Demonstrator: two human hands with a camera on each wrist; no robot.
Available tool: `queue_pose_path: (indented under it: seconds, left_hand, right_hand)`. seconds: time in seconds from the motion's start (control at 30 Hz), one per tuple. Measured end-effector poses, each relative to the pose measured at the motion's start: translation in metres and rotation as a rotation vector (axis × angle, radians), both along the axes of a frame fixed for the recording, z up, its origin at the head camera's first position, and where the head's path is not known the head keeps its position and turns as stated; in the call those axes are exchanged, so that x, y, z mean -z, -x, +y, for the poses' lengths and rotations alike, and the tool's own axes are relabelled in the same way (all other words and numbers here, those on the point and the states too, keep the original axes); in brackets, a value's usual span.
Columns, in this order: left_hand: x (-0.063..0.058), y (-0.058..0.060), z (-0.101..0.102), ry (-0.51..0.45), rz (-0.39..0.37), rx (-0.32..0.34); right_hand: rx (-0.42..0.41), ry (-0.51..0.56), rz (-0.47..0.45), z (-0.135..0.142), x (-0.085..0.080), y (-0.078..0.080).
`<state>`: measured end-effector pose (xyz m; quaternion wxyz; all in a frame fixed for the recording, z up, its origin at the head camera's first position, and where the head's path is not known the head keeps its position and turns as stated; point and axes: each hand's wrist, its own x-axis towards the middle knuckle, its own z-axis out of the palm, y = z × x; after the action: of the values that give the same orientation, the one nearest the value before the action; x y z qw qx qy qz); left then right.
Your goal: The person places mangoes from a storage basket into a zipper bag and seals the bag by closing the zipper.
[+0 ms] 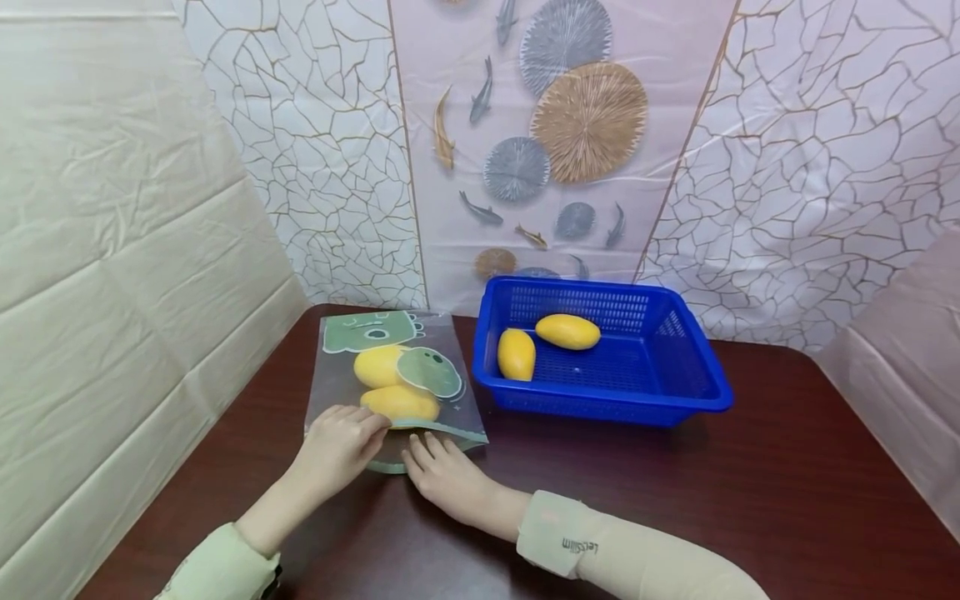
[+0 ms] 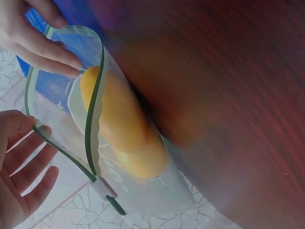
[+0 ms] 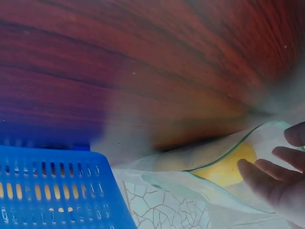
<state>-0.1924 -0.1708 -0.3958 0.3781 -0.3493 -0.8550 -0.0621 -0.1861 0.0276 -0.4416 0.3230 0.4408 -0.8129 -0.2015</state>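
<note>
Taking 12 as the table's far edge: dark red-brown wood-grain table (image 1: 622, 492) is filling the lower view; patterned wall cloth (image 1: 352, 108) is hanging at 12, showing crackle lines, fish & discs, w/ plain cream cloth (image 1: 120, 275) hanging at 9.

Clear zip bag (image 1: 459, 415) is lying approx. 10 o'clock on table, long axis running 12–6, mouth facing 6. Inside, near mango (image 1: 399, 406) & far mango (image 1: 373, 367) are lying together, long axes running roughly 9–3.

L hand (image 1: 339, 442), at bag's 7, is pinching the mouth's upper lip btwn thumb & finger, so a narrow grip. R hand (image 1: 453, 485), at bag's 5, is reaching fairly straight fingers into the mouth; can't tell if its thumb is touching the rim.

Blue basket (image 1: 585, 405) is sitting at bag's 3, holding 2 more: left mango (image 1: 517, 356) is pointing 12–6, right mango (image 1: 567, 332) approx. 9–3.
</note>
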Motion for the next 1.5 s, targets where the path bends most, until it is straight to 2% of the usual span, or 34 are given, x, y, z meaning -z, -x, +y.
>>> queue_pose_path:
  seconds: [0.23, 0.67, 0.83, 1.17, 1.5]
  left_hand:
    - [0.000, -0.001, -0.001, 0.001, 0.005, 0.017]
    - [0.000, 0.000, 0.000, 0.003, 0.002, 0.031]
    - [0.000, 0.002, -0.001, 0.001, 0.006, 0.035]
    - [-0.003, 0.002, 0.002, 0.010, -0.001, 0.038]
    - [-0.016, 0.013, 0.011, 0.028, 0.032, 0.058]
  right_hand:
    - [-0.096, 0.108, -0.098, 0.010, -0.006, -0.007]
    - [-0.125, 0.241, -0.210, 0.028, -0.013, -0.012]
    - [-0.121, 0.309, -0.287, 0.038, -0.021, -0.014]
    - [-0.078, 0.378, -0.337, 0.053, -0.030, -0.013]
    - [-0.081, 0.462, -0.340, 0.068, -0.043, -0.014]
